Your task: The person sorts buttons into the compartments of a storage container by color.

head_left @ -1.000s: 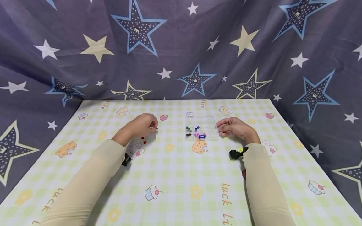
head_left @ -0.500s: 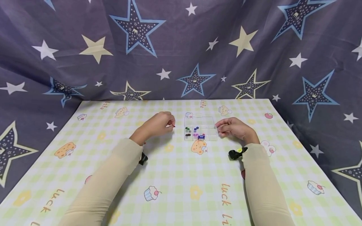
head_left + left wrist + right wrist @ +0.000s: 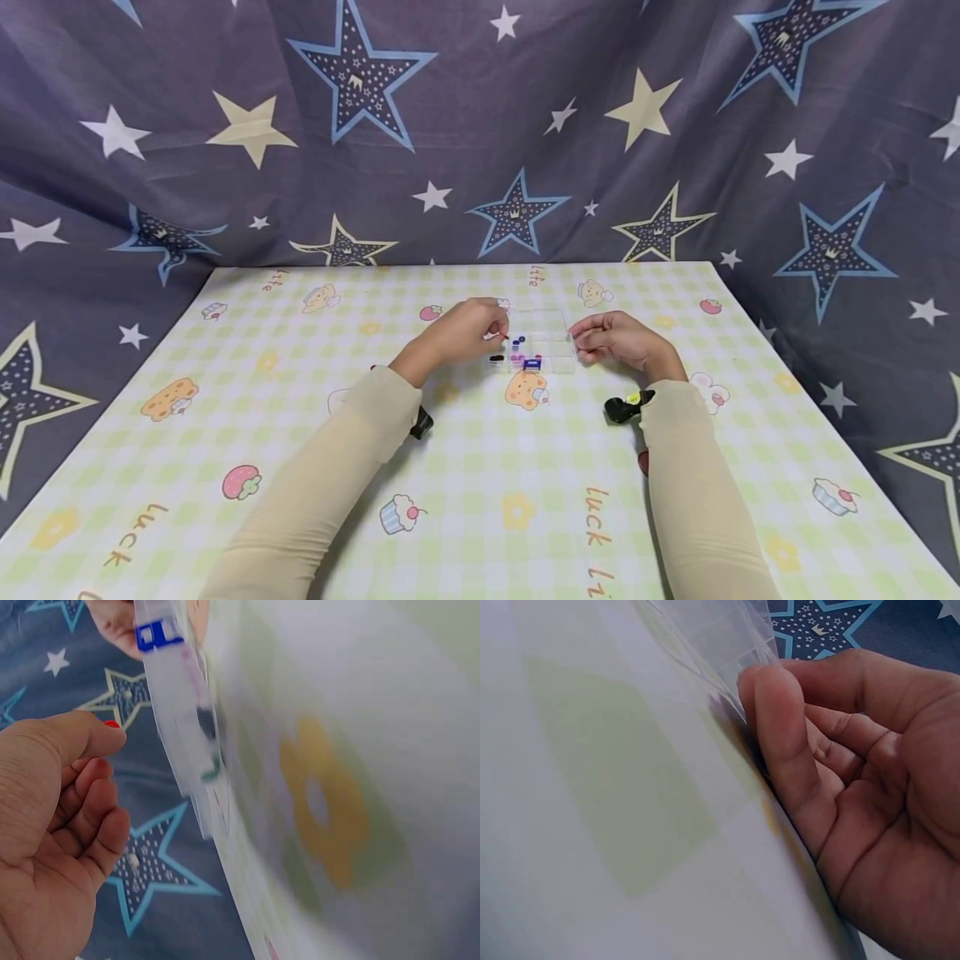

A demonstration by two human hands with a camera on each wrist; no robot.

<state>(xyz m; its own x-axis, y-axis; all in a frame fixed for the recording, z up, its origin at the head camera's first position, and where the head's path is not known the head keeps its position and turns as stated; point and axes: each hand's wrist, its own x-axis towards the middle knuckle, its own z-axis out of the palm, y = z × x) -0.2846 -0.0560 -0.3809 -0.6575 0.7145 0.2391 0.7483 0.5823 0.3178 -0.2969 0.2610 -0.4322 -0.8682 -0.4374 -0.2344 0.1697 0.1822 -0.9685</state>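
A clear plastic compartment box (image 3: 559,364) lies open on the table, its lid raised at the back. Blue beads (image 3: 519,341), black beads (image 3: 497,358) and pink beads (image 3: 517,358) sit in separate compartments. A blue-and-white clasp (image 3: 159,634) shows on the front. My left hand (image 3: 467,331) pinches a small red bead (image 3: 112,724) between thumb and forefinger over the box's left side, covering the green beads in the head view. At the right edge, my right hand (image 3: 622,340) holds the box between thumb and fingers (image 3: 780,712).
A green-and-white checked cloth (image 3: 465,467) printed with cartoons covers the table. Behind it hangs a dark starry curtain (image 3: 480,108). Each wrist wears a black camera, such as the right wrist camera (image 3: 624,409). Part of a red piece (image 3: 373,367) shows beside the left sleeve.
My left hand has carried the red bead rightward across the table to the box. Its sleeve now mostly hides the loose red beads. My right hand has stayed at the box's edge.
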